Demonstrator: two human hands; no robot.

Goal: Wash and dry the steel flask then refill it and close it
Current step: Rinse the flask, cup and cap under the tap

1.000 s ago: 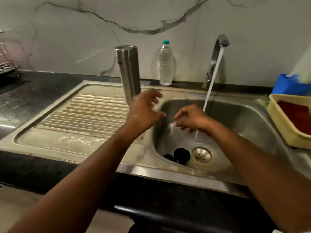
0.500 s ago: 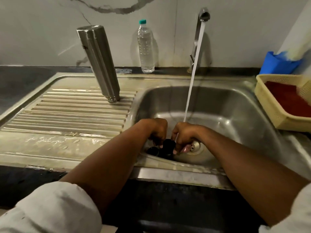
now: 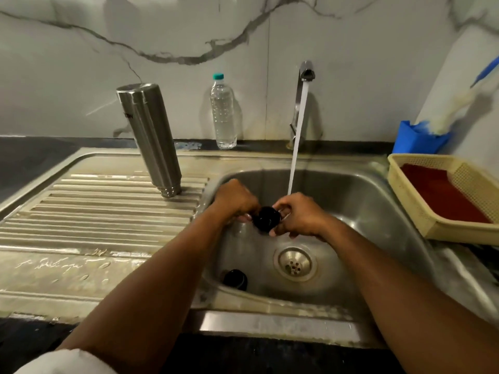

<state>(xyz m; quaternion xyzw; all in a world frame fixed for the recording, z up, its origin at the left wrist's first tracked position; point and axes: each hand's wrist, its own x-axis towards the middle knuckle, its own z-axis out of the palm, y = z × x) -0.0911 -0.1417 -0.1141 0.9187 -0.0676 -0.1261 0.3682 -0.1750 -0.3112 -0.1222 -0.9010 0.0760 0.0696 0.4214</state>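
Under the running tap (image 3: 306, 74), the left hand (image 3: 234, 198) and right hand (image 3: 299, 215) are gripping a black cap (image 3: 266, 218), curled fingers (image 3: 278, 205) pinching it above the sink (image 3: 378, 201).

upside-down steel flask (image 3: 150, 136) on the drainboard, dark printed lettering near its top, too small to read

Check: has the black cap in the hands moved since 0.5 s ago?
Yes. The black cap, gripped by the left hand and right hand, is now raised above the drain; earlier it sat low beside it.
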